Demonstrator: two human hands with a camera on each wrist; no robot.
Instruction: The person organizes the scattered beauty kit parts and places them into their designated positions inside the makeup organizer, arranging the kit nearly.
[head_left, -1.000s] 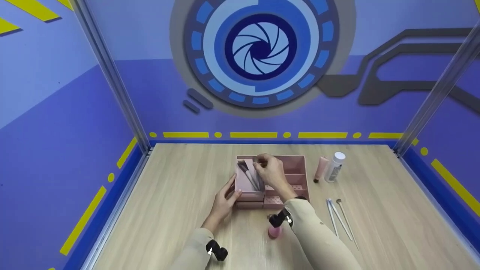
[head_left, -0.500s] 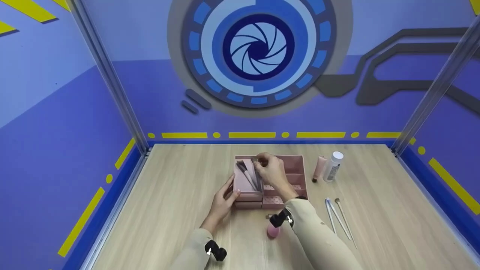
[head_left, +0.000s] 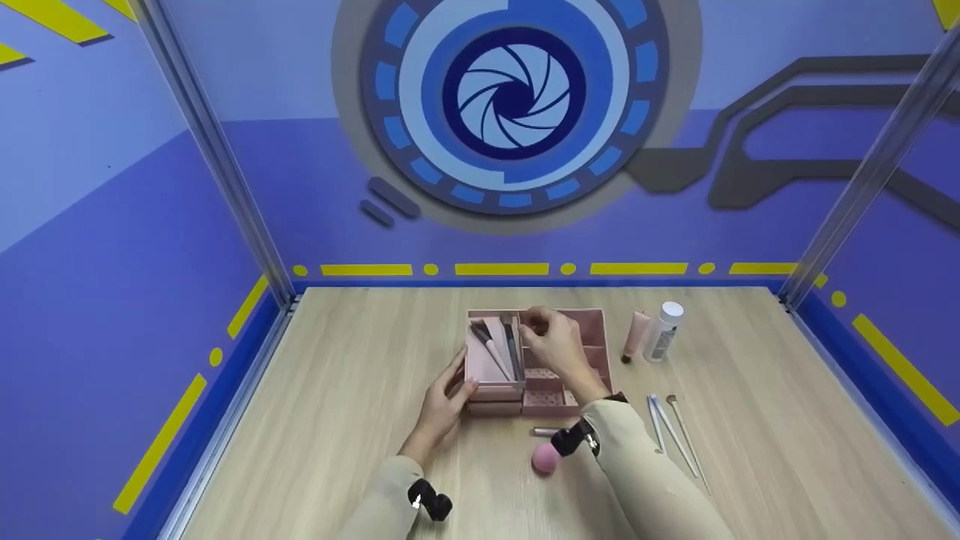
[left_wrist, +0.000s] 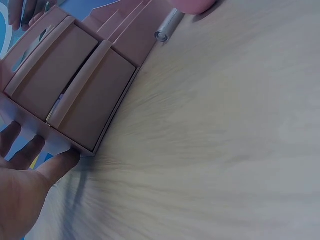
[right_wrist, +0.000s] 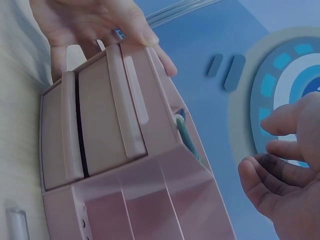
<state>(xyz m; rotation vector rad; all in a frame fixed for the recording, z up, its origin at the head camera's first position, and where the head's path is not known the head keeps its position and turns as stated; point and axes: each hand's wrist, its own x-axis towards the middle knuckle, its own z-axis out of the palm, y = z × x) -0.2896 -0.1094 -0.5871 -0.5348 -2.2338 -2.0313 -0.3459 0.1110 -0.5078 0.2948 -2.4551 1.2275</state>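
A pink makeup organizer (head_left: pixel 493 409) with two front drawers and divided compartments stands on the table. My left hand (head_left: pixel 442 405) touches its left side, thumb near the front corner; in the left wrist view the fingers (left_wrist: pixel 62 165) lie straight against the side wall. Makeup brushes (head_left: pixel 491 350) lie in the top left tray, a dark one (head_left: pixel 514 352) along its right side. Just right of that tray, my right hand (head_left: pixel 556 346) hovers over the back compartments. The right wrist view shows its fingers (right_wrist: pixel 257 182) loosely bent with nothing between them.
In front of the organizer lie a pink makeup sponge (head_left: pixel 546 458) and a small silver tube (head_left: pixel 544 432). To the right stand a pink squeeze tube (head_left: pixel 637 335) and a white-capped bottle (head_left: pixel 664 334). Several slim sticks, one a brush (head_left: pixel 684 431), lie nearer the right front.
My right hand has let go of the dark brush, which now lies in the tray, and has moved a little to the right. The left hand stays on the organizer.
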